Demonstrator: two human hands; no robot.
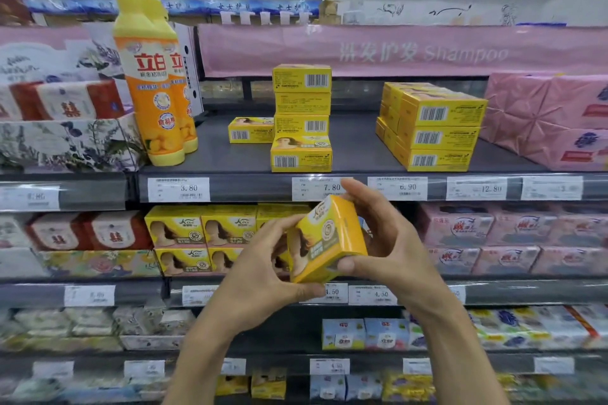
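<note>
A yellow soap box (pixel 329 237) with a picture of a woman's head is held tilted in front of the shelves by both hands. My left hand (pixel 263 276) grips its lower left side, thumb under the bottom edge. My right hand (pixel 385 233) grips its right side, fingers curled over the top and thumb at the lower corner. On the grey shelf (pixel 355 148) above stand a stack of the same yellow boxes (pixel 302 118), one lone yellow box (pixel 250 130) to its left, and a larger block of yellow boxes (pixel 431 131) at the right.
Two orange detergent bottles (pixel 154 82) stand left on the shelf, pink wrapped packs (pixel 552 118) at the right. More yellow boxes (pixel 200 237) fill the shelf behind my hands. Price tags (pixel 179 189) line the shelf edges. Lower shelves hold several soap packs (pixel 362 334).
</note>
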